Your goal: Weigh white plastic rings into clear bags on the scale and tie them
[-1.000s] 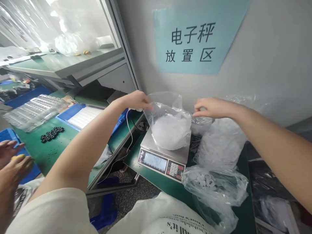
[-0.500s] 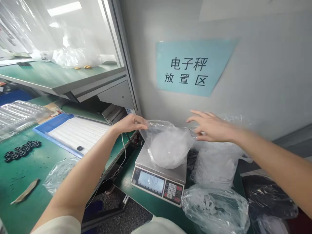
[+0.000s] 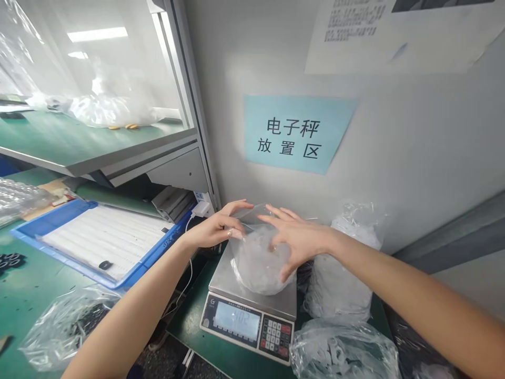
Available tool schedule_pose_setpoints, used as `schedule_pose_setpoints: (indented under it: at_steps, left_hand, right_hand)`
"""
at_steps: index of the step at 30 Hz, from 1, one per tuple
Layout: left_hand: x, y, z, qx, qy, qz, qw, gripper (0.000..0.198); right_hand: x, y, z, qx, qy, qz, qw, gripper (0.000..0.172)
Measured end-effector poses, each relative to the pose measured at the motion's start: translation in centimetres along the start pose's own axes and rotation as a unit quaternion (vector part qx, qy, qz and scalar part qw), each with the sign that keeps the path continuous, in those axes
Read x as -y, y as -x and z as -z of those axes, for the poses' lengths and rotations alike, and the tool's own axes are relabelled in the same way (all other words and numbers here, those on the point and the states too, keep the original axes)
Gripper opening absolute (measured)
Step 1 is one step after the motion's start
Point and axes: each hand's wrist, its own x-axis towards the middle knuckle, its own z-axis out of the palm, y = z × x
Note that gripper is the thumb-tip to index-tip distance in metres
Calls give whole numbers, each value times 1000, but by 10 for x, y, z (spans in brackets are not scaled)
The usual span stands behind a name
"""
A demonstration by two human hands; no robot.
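Plastic bag [image 3: 258, 263] between both hands [image 3: 213, 229] [image 3: 295, 242] (on scale [image 3: 252, 300])

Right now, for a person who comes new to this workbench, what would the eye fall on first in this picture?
The eye goes first to the clear plastic bag of white contents on the steel digital scale at the centre, with the left hand and right hand both at the bag. Just above, a pale blue paper sign with black Chinese characters stands out on the grey wall. To the left, a bright blue tray lies on the green bench.

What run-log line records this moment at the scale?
left hand: bag edge | right hand: bag top | clear plastic bag: on digital scale
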Motion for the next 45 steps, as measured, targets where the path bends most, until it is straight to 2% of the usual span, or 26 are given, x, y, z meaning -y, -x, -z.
schedule_pose_setpoints:
  at_steps: [2,5,8,10,11,13,14,16,17,18,19,20,23,24,25,27,28,29,30,32,34,35,38,40,42,45]
  left_hand:
    - [3,4,9,11,-58,16,998,47]
    - [15,15,19,16,-77,71,994,45]
    - [27,21,13,-17,27,124,992,37]
    - [30,19,-5,-93,155,163,970,38]
    - [30,16,-16,-150,232,181,944,40]
    - [27,7,-43,-272,378,209,860,44]
    - [24,1,-56,-322,433,225,811,47]
    - [17,-11,-79,-392,484,269,735,49]
    - [14,-18,-88,-416,479,291,716,47]
    - [11,-25,-96,-440,463,309,705,44]
    - [9,-30,-101,-459,444,321,699,41]
    - [7,-35,-104,-474,428,326,697,37]
    - [4,-44,-107,-486,417,336,691,29]
    - [4,-44,-107,-486,417,340,688,27]
    - [5,-44,-107,-485,415,344,689,27]
    - [6,-44,-108,-466,401,359,702,28]
    - [7,-43,-110,-454,379,369,717,29]
    - [7,-44,-112,-445,343,379,735,31]
    - [7,-44,-114,-435,295,384,760,32]
    - [7,-46,-119,-397,198,380,812,29]
    - [7,-48,-122,-336,133,377,853,24]
    - [8,-49,-123,-315,119,381,861,23]
    - [16,-51,-124,-323,122,400,849,24]
    - [24,-49,-121,-336,156,403,837,28]
    - [28,-44,-115,-331,189,400,833,29]
    - [22,-36,-96,-325,206,328,863,27]
  right_hand:
    - [-12,19,9,11,53,-8,999,36]
    - [-33,63,17,-102,21,-66,992,30]
    - [-43,90,9,-206,-97,-145,963,31]
    - [-43,88,-7,-253,-195,-176,931,34]
    - [-42,83,-17,-290,-258,-182,903,35]
    - [-38,63,-38,-392,-414,-169,804,38]
    - [-36,50,-47,-442,-498,-154,730,39]
    - [-33,22,-61,-525,-638,-139,546,37]
    - [-32,8,-66,-551,-681,-140,462,36]
    - [-31,-4,-70,-567,-706,-145,399,35]
    - [-31,-13,-73,-573,-720,-150,363,35]
    - [-31,-20,-75,-574,-726,-150,348,38]
    - [-36,-17,-82,-577,-726,-127,351,49]
    - [-39,-11,-85,-579,-715,-117,375,52]
    - [-42,-3,-88,-572,-692,-108,426,62]
    - [-47,10,-94,-510,-614,-89,595,88]
    - [-48,14,-95,-458,-562,-74,684,96]
    - [-48,14,-95,-406,-511,-56,755,96]
    - [-46,12,-95,-364,-472,-38,802,88]
    - [-38,2,-91,-328,-432,-14,840,63]
    - [-29,-11,-89,-337,-464,-27,819,47]
    - [-26,-16,-89,-348,-509,-39,786,46]
    - [-23,-25,-96,-381,-671,-58,634,46]
    - [-25,-28,-100,-400,-720,-64,564,46]
    - [-28,-31,-102,-414,-722,-85,548,57]
    - [-30,-36,-97,-401,-706,-121,570,60]
